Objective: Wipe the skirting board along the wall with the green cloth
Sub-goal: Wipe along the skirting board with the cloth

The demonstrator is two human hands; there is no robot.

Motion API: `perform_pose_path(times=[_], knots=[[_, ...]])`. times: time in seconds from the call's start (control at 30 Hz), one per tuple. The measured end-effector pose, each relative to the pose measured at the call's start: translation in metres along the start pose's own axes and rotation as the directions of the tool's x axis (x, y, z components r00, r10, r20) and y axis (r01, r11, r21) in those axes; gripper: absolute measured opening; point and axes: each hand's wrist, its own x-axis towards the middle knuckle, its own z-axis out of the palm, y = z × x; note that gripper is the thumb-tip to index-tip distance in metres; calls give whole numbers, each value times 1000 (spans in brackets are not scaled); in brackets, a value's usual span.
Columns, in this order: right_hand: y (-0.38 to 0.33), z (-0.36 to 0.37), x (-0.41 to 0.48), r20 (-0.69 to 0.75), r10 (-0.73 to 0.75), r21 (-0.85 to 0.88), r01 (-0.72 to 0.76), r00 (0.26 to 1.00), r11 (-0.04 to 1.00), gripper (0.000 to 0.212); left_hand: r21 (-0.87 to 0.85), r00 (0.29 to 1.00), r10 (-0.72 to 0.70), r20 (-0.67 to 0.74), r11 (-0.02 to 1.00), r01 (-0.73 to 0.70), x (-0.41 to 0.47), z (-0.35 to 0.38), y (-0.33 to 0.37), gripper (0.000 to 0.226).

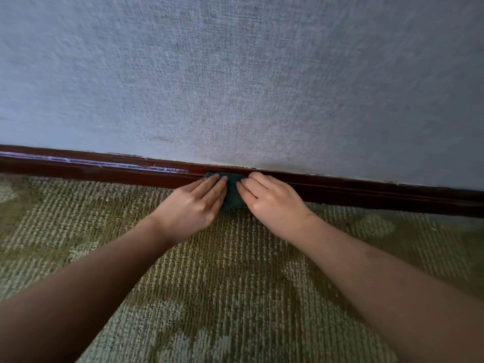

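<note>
A dark reddish-brown skirting board runs across the frame at the foot of the wall. The green cloth is pressed flat against it near the middle, mostly hidden by my hands. My left hand lies on the cloth's left part, fingers extended and together. On the cloth's right part rests my right hand, fingers likewise flat. Only a narrow strip of cloth shows between the two hands and at the board's top edge.
A grey woven-texture wall fills the upper half. Green patterned carpet covers the floor below the board. A pale scuffed streak marks the board to the left of my hands.
</note>
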Motion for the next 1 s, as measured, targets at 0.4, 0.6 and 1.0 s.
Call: perform_pose_path(times=[0.4, 0.6, 1.0], knots=[[23, -13, -37, 26, 31, -27, -30, 999, 999, 33, -35, 999, 34, 12, 999, -34, 33, -4, 23, 43], [20, -11, -36, 7, 38, -18, -38, 999, 999, 29, -21, 999, 4, 37, 1000, -4, 33, -4, 24, 45], [16, -12, -33, 28, 105, 23, -106, 994, 994, 39, -46, 998, 9, 56, 999, -6, 30, -4, 19, 47]])
